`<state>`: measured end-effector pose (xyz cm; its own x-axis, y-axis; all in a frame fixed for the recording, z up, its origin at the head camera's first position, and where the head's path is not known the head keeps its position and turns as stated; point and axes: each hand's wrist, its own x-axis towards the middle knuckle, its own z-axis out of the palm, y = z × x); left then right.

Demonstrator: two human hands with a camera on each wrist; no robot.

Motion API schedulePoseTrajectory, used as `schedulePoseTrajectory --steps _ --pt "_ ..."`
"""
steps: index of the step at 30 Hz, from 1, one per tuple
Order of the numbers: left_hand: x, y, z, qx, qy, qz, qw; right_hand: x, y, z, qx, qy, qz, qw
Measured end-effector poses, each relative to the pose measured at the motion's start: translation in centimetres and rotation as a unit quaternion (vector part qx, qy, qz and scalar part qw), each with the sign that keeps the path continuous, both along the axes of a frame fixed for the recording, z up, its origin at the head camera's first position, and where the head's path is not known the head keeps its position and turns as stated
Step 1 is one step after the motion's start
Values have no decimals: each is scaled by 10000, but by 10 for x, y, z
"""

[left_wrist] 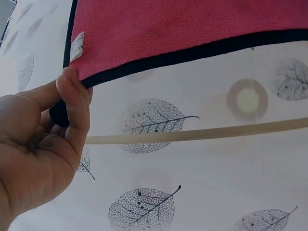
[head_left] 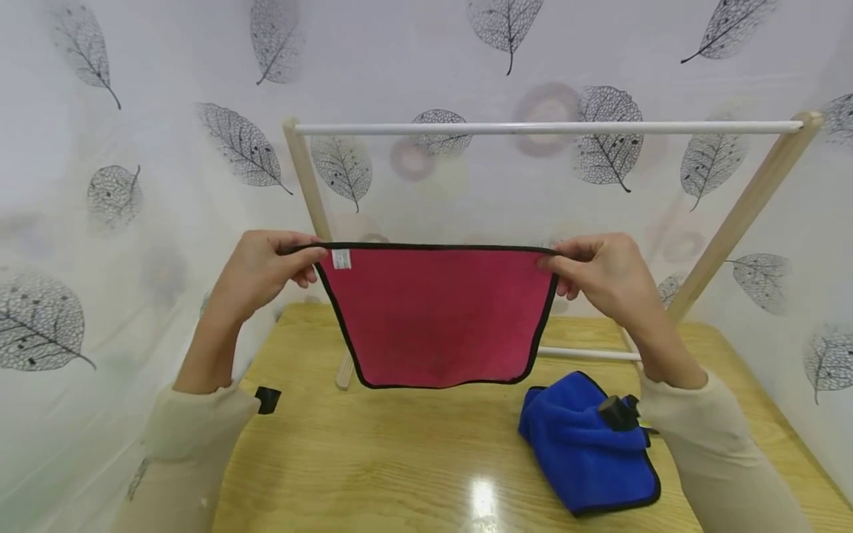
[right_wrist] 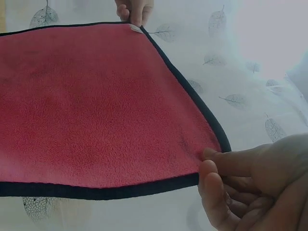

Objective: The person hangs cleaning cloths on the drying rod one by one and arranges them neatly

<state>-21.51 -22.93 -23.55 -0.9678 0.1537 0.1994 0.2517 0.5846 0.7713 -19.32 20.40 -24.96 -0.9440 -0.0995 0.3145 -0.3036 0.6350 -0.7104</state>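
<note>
Left hand pinching the red cloth at its upper corner by the white label | right hand pinching the opposite upper corner | cloth hangs spread above the table, blue cloth lying at right | judgement: keep both pinches level, pull evenly, avoid sagging

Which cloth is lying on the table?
The blue cloth, rumpled on the table; the red cloth is held up by its upper corners in the left hand and right hand.
</note>
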Motion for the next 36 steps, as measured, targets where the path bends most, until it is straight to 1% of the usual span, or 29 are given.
schedulePoseTrajectory --steps 3,8,15,19,23,26,27,31,32,36 --pt "-2 0 1 230 -87 -10 9997 -2 -1 2 -148 -17 70 9999" --pt "-3 0 3 529 -122 23 9985 -5 -3 7 -263 22 108 9996" --pt "-7 1 8 798 -55 134 9967 -7 -4 17 -492 -18 132 9987" --pt "-10 0 12 1039 -6 146 9945 -8 -7 23 -620 -52 116 9980" --pt "-13 2 20 1222 101 172 9923 -8 -10 31 -689 89 78 9976" --pt "-16 3 27 1485 258 139 9885 -9 -11 38 -666 237 144 9974" --pt "-17 3 29 1670 316 90 9854 -9 -12 41 -671 266 168 9973" --pt "-22 3 39 2170 503 -28 9749 -12 -12 50 -754 329 202 9964" --pt "-23 3 42 2248 543 -42 9729 -13 -11 53 -763 306 191 9964" --pt "-30 4 51 2387 629 -18 9691 -20 -8 61 -693 256 170 9971"
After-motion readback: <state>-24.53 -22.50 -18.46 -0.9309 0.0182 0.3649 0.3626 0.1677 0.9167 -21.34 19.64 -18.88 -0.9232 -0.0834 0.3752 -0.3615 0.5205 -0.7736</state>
